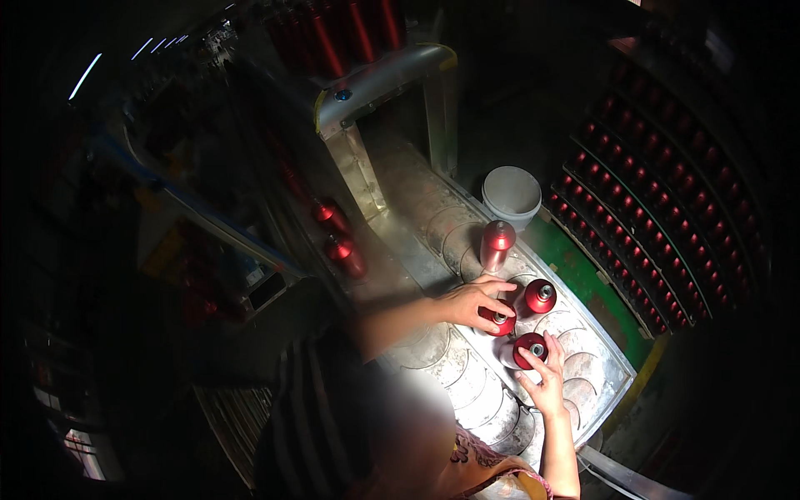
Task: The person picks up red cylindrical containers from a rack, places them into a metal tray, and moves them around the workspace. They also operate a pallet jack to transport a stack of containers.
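Note:
My left hand (473,303) reaches in from the left and grips a red spray can (501,322) by its top, on a metal conveyor plate (467,375) with crescent-shaped pockets. My right hand (543,379) comes up from the lower edge, its fingers curled around a second red can (527,349) just to the right. A third red can (540,297) stands behind them. Farther back, a taller red can (497,243) stands upright.
A white bucket (511,197) sits beyond the cans. Racks with several rows of red cans (650,225) fill the right side. Two red cans (339,237) lie left of the conveyor. A metal arch guard (383,83) spans its far end. A person in a striped shirt (308,417) is at lower centre.

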`<state>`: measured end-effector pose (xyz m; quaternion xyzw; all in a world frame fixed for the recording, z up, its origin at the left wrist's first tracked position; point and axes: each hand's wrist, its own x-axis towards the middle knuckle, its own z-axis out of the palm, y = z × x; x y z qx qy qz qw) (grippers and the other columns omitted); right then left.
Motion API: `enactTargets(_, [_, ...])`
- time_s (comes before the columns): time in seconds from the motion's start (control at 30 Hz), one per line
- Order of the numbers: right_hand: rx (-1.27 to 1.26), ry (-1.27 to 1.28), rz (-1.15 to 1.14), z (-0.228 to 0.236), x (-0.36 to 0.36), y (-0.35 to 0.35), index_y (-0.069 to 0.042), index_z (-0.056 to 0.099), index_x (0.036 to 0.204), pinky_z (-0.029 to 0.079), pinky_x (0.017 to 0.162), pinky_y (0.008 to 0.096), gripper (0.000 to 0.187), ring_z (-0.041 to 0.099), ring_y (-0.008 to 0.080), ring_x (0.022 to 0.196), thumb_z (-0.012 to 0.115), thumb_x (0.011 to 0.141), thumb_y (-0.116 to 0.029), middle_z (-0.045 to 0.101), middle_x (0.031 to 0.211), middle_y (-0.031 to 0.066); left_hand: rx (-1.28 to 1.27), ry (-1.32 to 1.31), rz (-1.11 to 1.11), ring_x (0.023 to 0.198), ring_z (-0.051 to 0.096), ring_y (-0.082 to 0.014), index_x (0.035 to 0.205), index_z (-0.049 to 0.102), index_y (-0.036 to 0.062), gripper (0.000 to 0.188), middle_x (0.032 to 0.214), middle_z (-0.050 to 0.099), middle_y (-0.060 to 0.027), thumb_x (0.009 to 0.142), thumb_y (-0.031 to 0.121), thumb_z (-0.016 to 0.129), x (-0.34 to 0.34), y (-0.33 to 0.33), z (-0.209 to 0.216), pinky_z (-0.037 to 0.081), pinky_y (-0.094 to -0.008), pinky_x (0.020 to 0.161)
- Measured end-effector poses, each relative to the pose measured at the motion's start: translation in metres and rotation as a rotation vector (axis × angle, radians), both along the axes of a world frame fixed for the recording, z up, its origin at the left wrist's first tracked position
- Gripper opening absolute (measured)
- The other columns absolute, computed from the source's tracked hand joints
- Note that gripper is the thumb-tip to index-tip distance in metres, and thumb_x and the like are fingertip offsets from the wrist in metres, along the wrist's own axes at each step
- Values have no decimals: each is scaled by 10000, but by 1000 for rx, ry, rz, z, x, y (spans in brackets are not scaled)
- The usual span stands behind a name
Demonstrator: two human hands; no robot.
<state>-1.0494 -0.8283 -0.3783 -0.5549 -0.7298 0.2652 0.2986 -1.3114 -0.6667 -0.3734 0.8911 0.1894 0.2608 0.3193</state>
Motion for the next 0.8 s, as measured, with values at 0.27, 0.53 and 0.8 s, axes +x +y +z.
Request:
enactTargets(0.27, [112,-44,-149,-31,-27,2,-213,709,1160,345,1111,475,589,378,422,1336,824,608,-44,344,1482,237,-18,1,-47,1353,384,-378,1230,685,298,477,1549,285,-178,776,178,771,6,-21,-31,339,-489,1116])
enactTargets(0.53, [254,-59,-182,-40,-21,-16,-207,720,1100,397,1052,464,484,439,425,1258,796,636,-92,414,1388,233,139,1,103,1244,453,-328,1029,753,259,362,1373,497,-35,683,162,795,18,-37,-37,440,-401,1033])
enactTargets(0.8, [301,262,-573,-15,43,-223,-76,643,1153,389,1070,457,550,479,372,1276,773,622,-8,485,1387,220,-298,7,-129,1177,556,-250,1109,737,182,435,1304,567,-76,680,176,815,23,-103,31,460,-358,1004])
